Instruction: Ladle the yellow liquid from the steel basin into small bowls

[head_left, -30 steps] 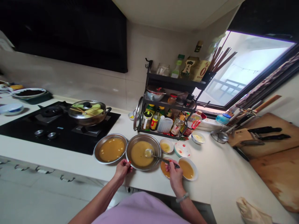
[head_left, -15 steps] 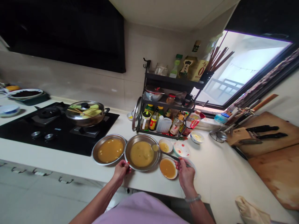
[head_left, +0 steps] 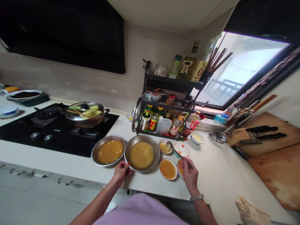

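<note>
My right hand (head_left: 189, 173) grips the dark handle of a ladle (head_left: 169, 145), whose bowl is over a small bowl (head_left: 165, 151) with pale yellow liquid. Close to my left hand (head_left: 122, 171) is a wide metal bowl (head_left: 142, 156) of yellowish liquid; the fingers are pinched at its near left rim. Left of it sits a second metal bowl (head_left: 109, 151), holding orange-brown liquid with pale bits. Two small bowls of orange-brown liquid stand to the right: one bowl (head_left: 168, 169) in full view, the other bowl (head_left: 180, 168) partly hidden by my right hand. A plate with red spots (head_left: 182, 150) lies behind the ladle handle.
A lidded pan (head_left: 84, 115) is on the black stove (head_left: 61, 137). Behind the bowls stands a black rack (head_left: 173, 106) with bottles and jars. To the right are a white bowl (head_left: 197, 138), a knife block (head_left: 241, 136), cutting boards (head_left: 276, 178) and a cloth (head_left: 250, 211).
The ladle has moved right, from over the wide metal bowl to over the small bowl. My right hand shifted slightly right, while my left hand stayed at the rim.
</note>
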Demonstrator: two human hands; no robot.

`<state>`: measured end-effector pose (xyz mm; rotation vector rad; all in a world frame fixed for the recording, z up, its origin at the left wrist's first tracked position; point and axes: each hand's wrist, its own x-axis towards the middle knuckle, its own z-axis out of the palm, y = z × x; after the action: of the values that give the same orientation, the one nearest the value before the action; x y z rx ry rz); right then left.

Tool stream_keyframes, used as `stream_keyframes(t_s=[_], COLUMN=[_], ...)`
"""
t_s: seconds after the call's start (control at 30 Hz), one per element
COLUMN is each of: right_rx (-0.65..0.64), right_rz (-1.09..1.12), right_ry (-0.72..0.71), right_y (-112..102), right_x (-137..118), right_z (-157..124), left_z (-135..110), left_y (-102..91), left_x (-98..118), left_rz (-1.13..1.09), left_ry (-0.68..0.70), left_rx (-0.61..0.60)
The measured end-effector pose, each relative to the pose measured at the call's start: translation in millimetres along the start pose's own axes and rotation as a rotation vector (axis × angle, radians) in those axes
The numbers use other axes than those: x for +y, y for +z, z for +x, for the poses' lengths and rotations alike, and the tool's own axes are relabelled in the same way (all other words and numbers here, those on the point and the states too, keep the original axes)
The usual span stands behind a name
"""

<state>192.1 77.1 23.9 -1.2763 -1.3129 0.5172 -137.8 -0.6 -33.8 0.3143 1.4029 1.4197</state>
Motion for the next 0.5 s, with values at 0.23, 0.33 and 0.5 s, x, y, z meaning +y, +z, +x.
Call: stream_keyframes(t_s=[0.23, 0.33, 0.5], right_rx=[-0.175, -0.248, -0.361], right_rz=[-0.039, 0.017, -0.008], right_ry=[-0.305, -0.233, -0.258], right_y=[6.7, 20.9, 43.0], right_x=[-9.3, -8.2, -6.5], right_z=[-13.1, -22.9, -39.0], left_z=[-1.8, -2.6, -2.2], left_y=[0.7, 0.6, 0.3], left_x=[2.5, 3.5, 4.0], left_rz=[0.013, 0.012, 0.015], left_ry=[-0.014, -0.014, -0.014], left_rx=[0.009, 0.008, 0.001])
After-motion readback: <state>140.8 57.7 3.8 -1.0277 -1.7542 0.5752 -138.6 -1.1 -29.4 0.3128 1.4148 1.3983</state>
